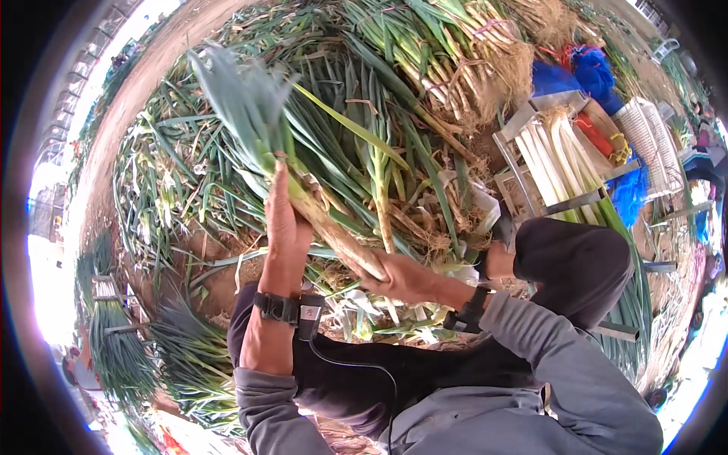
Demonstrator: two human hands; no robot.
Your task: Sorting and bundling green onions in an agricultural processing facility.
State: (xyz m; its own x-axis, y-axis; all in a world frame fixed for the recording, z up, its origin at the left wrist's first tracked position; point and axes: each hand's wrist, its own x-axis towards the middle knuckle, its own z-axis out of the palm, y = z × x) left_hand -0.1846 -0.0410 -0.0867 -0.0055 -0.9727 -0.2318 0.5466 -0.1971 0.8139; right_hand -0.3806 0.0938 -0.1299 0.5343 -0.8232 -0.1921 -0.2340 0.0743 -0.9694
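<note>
A long leek (334, 232) is held slantwise over my lap, its blurred green leaves (239, 98) pointing up to the left. My left hand (288, 220) is closed around the stalk just below the leaves. Around the pale lower end, my right hand (406, 277) is closed too; the root tip is hidden by its fingers. Just beyond both hands lies a heap of untrimmed leeks (318, 144) with dark green leaves and some dry roots. Peeled outer layers (364, 315) are strewn below the stalk, between my legs.
At the right, cleaned white leeks (557, 155) lie in a metal frame (519, 163). Beside it are blue netting (591, 72) and a white basket (650, 144). Bundles with roots (470, 61) lie at the far side. More leeks (121, 341) rest on a rack at the left.
</note>
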